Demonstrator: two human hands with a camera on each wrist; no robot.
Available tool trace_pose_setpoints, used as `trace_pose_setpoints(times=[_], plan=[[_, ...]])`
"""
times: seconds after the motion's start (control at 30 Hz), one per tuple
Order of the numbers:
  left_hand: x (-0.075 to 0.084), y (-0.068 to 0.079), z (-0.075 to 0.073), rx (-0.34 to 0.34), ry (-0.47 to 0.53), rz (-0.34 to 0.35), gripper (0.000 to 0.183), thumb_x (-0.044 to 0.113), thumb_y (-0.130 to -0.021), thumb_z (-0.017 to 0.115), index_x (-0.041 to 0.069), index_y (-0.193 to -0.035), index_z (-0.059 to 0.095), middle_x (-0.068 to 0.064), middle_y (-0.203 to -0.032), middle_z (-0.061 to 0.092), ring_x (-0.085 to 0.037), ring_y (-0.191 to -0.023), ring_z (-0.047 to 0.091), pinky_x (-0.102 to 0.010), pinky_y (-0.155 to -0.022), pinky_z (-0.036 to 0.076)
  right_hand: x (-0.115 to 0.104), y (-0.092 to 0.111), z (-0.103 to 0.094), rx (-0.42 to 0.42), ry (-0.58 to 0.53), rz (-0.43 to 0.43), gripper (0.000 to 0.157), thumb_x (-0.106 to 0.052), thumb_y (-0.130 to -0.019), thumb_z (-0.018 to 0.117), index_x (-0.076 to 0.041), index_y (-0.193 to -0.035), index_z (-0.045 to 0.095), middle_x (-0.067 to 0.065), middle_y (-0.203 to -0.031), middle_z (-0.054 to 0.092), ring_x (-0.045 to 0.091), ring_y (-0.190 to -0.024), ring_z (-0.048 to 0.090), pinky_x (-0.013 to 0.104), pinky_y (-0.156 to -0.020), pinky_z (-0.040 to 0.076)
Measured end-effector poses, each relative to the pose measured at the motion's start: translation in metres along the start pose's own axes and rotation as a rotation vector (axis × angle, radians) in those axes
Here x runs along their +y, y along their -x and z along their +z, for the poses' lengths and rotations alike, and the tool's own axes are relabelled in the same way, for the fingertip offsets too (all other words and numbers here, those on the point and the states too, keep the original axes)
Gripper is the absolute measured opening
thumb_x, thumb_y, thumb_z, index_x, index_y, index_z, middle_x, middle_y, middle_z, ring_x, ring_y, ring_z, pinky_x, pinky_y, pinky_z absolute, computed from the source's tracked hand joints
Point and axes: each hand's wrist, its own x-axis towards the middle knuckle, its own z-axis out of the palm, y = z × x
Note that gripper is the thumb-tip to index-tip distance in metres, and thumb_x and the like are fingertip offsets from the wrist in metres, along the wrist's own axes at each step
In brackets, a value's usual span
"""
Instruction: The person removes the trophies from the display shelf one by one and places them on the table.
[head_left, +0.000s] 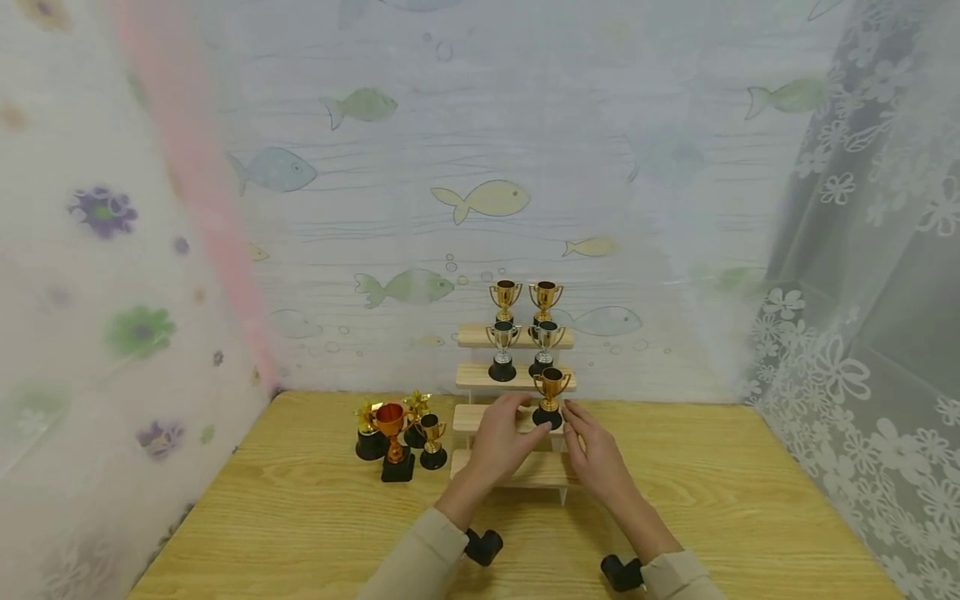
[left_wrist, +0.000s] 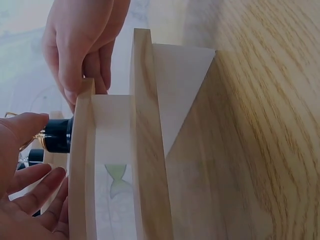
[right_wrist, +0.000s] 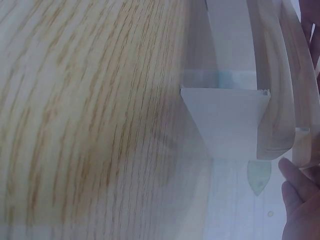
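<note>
A small bronze-gold trophy cup [head_left: 552,385] with a black base stands upright near the right end of the third step down of a wooden display riser [head_left: 468,418]. My left hand [head_left: 497,442] is at its left, the thumb reaching in front of the black base [left_wrist: 56,136] and the other fingers loosely spread. The right hand [head_left: 597,458] is at the right end of the same step, its fingertips right at the wood's edge. Two silver trophy cups [head_left: 502,337] occupy the step above, and two gold ones [head_left: 506,293] the top step.
Left of the riser stand a larger copper-coloured cup [head_left: 392,421], a small gold cup [head_left: 431,429] and two gold star-shaped trophies [head_left: 417,406]. A fish-patterned curtain [head_left: 495,200] hangs behind the wooden table [head_left: 300,500]. Clear supports [right_wrist: 225,115] hold up the riser's steps.
</note>
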Motion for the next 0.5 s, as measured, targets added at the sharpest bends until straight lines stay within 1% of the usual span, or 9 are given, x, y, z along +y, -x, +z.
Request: trace_pose_setpoints(times=[0.13,0.33,0.5], plan=[[0.0,-0.003,0.003,0.014,-0.037,-0.011,0.049,0.032,-0.093,0.078,0.004,-0.131,0.066,-0.01,-0.125,0.067,-0.031,-0.11,0.067,-0.04,-0.089,0.057,0.0,0.0,0.0,-0.002,0.0,0.007,0.038,-0.009,-0.108,0.051,0.012,-0.14,0.055,0.024,-0.151,0.048,0.045,-0.138,0.047,0.06,-0.107,0.043],[0.001,-0.008,0.008,0.047,-0.099,-0.013,0.047,0.036,-0.092,0.078,0.006,-0.127,0.069,-0.007,-0.122,0.07,-0.026,-0.109,0.066,-0.043,-0.091,0.055,0.001,0.0,0.001,0.007,0.007,-0.004,0.038,-0.009,-0.108,0.051,0.011,-0.14,0.055,0.024,-0.151,0.049,0.045,-0.138,0.047,0.06,-0.107,0.043],[0.0,-0.011,0.015,0.082,-0.141,-0.004,0.043,0.037,-0.091,0.079,0.008,-0.122,0.072,-0.006,-0.117,0.072,-0.025,-0.107,0.067,-0.043,-0.091,0.054,0.003,0.0,0.002,0.012,0.012,-0.014,0.039,-0.011,-0.109,0.049,0.012,-0.139,0.055,0.025,-0.15,0.05,0.045,-0.137,0.048,0.06,-0.107,0.043]])
